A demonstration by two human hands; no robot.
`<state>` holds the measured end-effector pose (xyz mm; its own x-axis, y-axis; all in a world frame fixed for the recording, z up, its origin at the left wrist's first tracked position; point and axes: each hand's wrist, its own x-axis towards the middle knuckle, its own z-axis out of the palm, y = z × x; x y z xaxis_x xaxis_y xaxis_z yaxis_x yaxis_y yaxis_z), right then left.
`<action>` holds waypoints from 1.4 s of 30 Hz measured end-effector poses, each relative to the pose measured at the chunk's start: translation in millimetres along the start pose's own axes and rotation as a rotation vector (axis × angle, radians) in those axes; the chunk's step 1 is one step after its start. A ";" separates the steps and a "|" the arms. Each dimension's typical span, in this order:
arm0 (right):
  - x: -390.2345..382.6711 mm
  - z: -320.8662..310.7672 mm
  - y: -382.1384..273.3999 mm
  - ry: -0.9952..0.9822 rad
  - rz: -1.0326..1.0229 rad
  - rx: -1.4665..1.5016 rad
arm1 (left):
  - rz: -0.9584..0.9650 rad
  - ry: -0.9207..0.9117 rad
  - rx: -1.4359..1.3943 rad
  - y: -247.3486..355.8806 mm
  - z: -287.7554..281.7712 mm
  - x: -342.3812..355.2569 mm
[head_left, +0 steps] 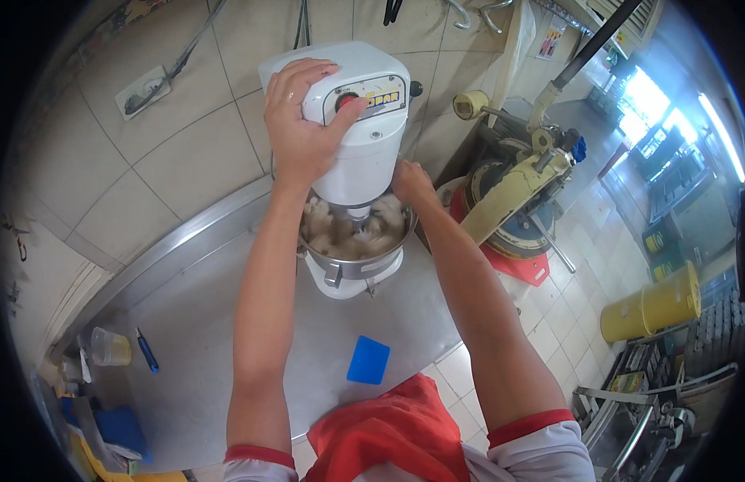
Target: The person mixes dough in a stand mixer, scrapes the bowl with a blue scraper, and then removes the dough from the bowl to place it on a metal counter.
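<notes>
A white stand mixer (pixel 358 165) stands on a metal table against the tiled wall. My left hand (pixel 302 120) grips its head from the left, the fingers over the top and the thumb at the red switch (pixel 346 102) on the front. Below, a steel mixing bowl (pixel 360 267) holds pale dough (pixel 364 237), smeared by motion around the mixer's attachment. My right hand (pixel 413 181) is closed at the mixer's right side, just above the bowl's rim. Its fingers are partly hidden, and what they hold cannot be made out.
A blue dough scraper (pixel 368 360) lies near the table's front edge. At the left are a blue cutter knife (pixel 147 350) and a clear plastic cup (pixel 110 348). A cream-coloured machine (pixel 513 193) stands right of the table; a yellow bin (pixel 652 301) is farther right.
</notes>
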<state>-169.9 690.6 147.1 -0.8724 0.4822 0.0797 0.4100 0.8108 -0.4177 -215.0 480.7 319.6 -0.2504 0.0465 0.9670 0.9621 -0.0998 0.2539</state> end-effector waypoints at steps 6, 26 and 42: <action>-1.5 -11.2 9.1 -0.001 0.038 -0.005 | -0.160 -0.088 -0.025 56.6 6.1 -103.2; 6.9 -7.4 3.2 0.047 0.015 0.033 | -0.730 -0.572 0.933 -11.6 -220.3 -401.9; -3.1 -12.7 -9.5 -0.059 0.050 0.030 | 0.090 -0.034 0.342 26.8 11.1 -0.2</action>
<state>-167.6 685.6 162.3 -0.8655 0.5010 0.0051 0.4462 0.7753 -0.4470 -188.0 489.1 326.0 -0.1652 0.0863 0.9825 0.9620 0.2336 0.1413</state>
